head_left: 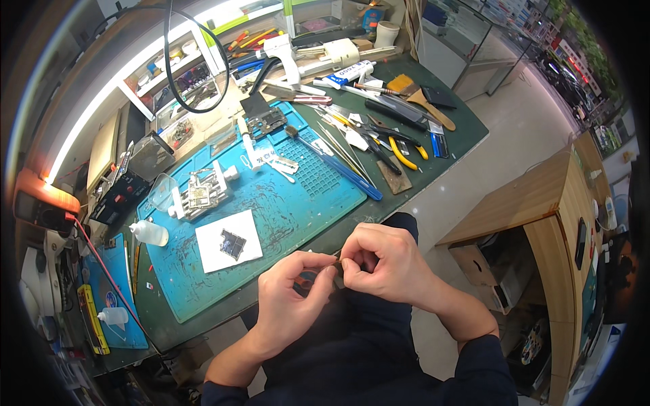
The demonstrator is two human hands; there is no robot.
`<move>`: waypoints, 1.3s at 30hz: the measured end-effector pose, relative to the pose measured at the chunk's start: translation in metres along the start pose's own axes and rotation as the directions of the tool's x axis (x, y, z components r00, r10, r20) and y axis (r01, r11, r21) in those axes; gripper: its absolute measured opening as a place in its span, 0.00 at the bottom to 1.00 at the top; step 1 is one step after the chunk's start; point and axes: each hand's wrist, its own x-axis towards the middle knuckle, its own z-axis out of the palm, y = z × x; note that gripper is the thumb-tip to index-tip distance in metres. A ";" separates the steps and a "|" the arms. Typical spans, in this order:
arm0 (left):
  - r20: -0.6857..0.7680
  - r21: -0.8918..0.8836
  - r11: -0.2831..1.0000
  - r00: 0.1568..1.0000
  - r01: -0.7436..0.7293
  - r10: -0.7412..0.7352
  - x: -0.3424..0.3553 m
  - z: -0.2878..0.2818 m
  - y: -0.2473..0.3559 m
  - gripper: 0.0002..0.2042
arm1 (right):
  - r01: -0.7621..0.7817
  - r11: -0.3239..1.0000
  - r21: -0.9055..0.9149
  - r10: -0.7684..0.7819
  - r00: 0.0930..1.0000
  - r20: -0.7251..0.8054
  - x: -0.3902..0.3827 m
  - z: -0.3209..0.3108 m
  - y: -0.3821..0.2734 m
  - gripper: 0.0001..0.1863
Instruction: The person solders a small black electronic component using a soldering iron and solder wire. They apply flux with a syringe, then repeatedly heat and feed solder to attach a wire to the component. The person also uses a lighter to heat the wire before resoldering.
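My left hand (292,292) and my right hand (387,262) meet just off the front edge of the bench, above my lap. Thumb and forefinger of each are pinched, tips almost touching. A tiny dark, brownish piece shows between the fingertips, too small to name. On the blue work mat (284,223) beyond them lies a white paper square (206,254) with a small dark circuit board (232,245) on it. A metal clamp fixture (206,189) stands farther back on the mat, and a long blue-handled brush (345,174) lies at its right.
A white dropper bottle (149,233) stands at the mat's left edge. Pliers with yellow handles (404,157), a wooden-handled brush (433,109) and a white glue gun (283,57) crowd the back right. An orange multimeter (46,196) stands far left; a wooden desk (508,196) is right.
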 end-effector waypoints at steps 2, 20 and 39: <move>0.031 0.063 0.993 0.995 -0.098 0.096 0.001 -0.004 -0.004 0.05 | 0.005 1.000 -0.018 -0.005 1.000 0.000 0.002 -0.002 0.000 0.05; -0.055 0.021 0.995 0.994 -0.098 0.099 -0.043 -0.052 -0.010 0.09 | -0.256 0.965 -0.048 0.249 0.853 0.459 0.036 0.005 -0.042 0.05; -0.256 0.244 0.970 0.965 0.007 0.057 -0.035 -0.118 -0.011 0.04 | 0.131 0.830 0.542 -0.026 0.980 -0.197 0.375 0.012 -0.200 0.11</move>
